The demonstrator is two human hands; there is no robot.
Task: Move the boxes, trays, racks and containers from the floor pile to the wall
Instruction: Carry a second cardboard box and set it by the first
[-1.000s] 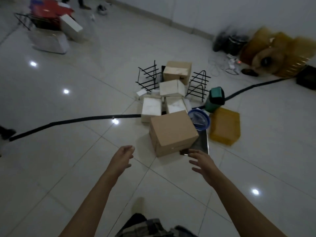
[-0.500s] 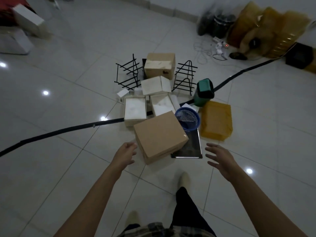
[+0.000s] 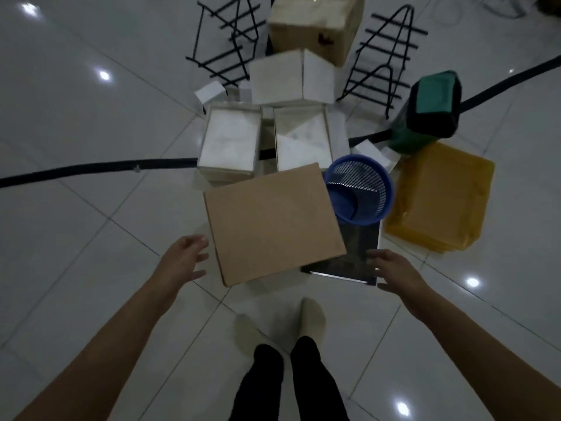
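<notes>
Head view looks straight down on the floor pile. A brown cardboard box (image 3: pixel 273 223) lies nearest the person, partly over a dark metal tray (image 3: pixel 361 247) on which a blue mesh basket (image 3: pixel 358 189) also rests. The left hand (image 3: pixel 185 259) hovers just beside the box's left edge, fingers spread and holding nothing. The right hand (image 3: pixel 394 270) is equally open and empty, at the tray's near right corner. Behind lie two white boxes (image 3: pixel 229 144) and two black wire racks (image 3: pixel 224 44) – with a yellow tray (image 3: pixel 437 196) and a green container (image 3: pixel 431 110) to the right.
</notes>
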